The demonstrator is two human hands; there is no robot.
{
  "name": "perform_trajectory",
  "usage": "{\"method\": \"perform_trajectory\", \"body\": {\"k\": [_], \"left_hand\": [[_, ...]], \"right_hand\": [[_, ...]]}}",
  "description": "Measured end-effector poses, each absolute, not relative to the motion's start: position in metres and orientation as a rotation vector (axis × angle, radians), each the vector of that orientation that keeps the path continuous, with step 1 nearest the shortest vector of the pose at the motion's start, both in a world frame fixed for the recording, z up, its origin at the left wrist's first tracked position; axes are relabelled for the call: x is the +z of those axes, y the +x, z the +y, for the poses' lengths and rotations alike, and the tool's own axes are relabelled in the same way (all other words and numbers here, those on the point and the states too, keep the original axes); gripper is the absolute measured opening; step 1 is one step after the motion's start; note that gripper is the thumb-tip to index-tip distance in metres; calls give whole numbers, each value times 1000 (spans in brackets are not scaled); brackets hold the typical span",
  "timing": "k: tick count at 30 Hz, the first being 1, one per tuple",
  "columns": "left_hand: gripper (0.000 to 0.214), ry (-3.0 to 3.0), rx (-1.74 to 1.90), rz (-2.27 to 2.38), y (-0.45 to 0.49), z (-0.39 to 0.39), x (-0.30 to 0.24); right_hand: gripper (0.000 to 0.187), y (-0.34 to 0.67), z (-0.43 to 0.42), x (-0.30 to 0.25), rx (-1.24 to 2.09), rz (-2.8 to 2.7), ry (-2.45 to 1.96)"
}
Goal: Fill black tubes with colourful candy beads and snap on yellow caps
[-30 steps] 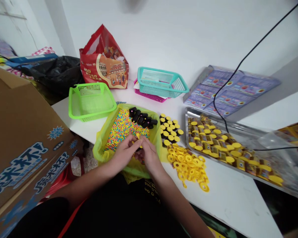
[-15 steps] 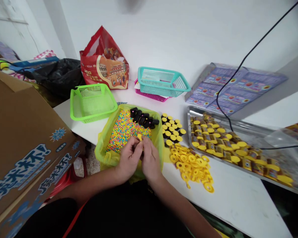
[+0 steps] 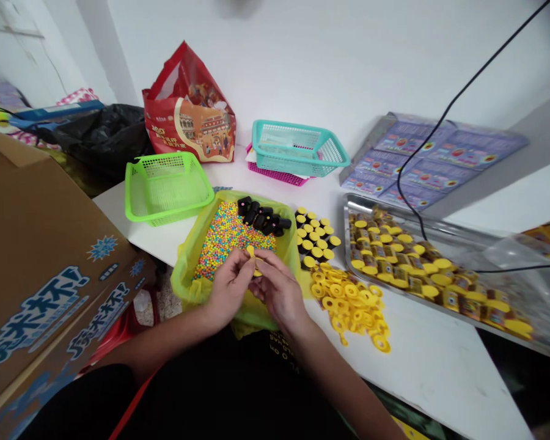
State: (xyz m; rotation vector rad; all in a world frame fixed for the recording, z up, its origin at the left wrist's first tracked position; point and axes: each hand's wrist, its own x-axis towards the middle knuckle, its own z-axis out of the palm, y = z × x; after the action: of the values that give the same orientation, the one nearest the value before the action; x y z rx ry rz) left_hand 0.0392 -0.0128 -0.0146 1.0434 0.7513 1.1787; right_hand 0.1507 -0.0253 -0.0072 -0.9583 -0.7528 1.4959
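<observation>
Both hands meet over the near side of a bin lined with a yellow bag point(image 3: 179, 278). Between their fingertips is a small yellow plastic ring piece point(image 3: 250, 250) with a tab sticking up; whether a black container sits under it is hidden by the fingers. My left hand point(image 3: 230, 286) pinches it from the left, and my right hand point(image 3: 282, 292) grips it from the right, fingers curled. Tiny multicoloured candy balls point(image 3: 220, 235) fill the bin. Several small black containers point(image 3: 261, 217) lie on them at the far right corner.
Right of the bin stand black containers with yellow lids point(image 3: 318, 232), by a pile of yellow rings point(image 3: 352, 299). A metal tray point(image 3: 347, 226) holds packed yellow-topped pieces. Around are a green basket point(image 3: 169, 217), teal basket point(image 3: 302, 165), red bag point(image 3: 165, 134), purple boxes point(image 3: 412, 159) and a carton point(image 3: 41, 244).
My right hand has turned and opened out slightly, showing more of its fingers and of the yellow piece. The whole view has shifted a little.
</observation>
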Motion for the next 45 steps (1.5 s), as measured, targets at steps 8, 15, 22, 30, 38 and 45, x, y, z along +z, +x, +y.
{"method": "perform_trajectory", "body": {"k": [8, 15, 22, 30, 38, 45], "left_hand": [[43, 850, 1011, 789, 31, -5, -6], [45, 842, 967, 712, 33, -6, -6], [50, 783, 969, 747, 33, -8, -2], [43, 832, 908, 816, 29, -10, -2], [44, 1131, 821, 901, 8, -1, 12], [40, 1506, 682, 982, 1, 15, 1]], "right_hand": [[49, 178, -12, -17, 1198, -1248, -914], [25, 175, -19, -21, 806, -1372, -854], [21, 171, -23, -23, 458, -1559, -896], [11, 180, -26, -11, 105, -1758, -1040], [14, 326, 98, -12, -61, -1286, -1923], [16, 382, 180, -27, 17, -1335, -2335]]}}
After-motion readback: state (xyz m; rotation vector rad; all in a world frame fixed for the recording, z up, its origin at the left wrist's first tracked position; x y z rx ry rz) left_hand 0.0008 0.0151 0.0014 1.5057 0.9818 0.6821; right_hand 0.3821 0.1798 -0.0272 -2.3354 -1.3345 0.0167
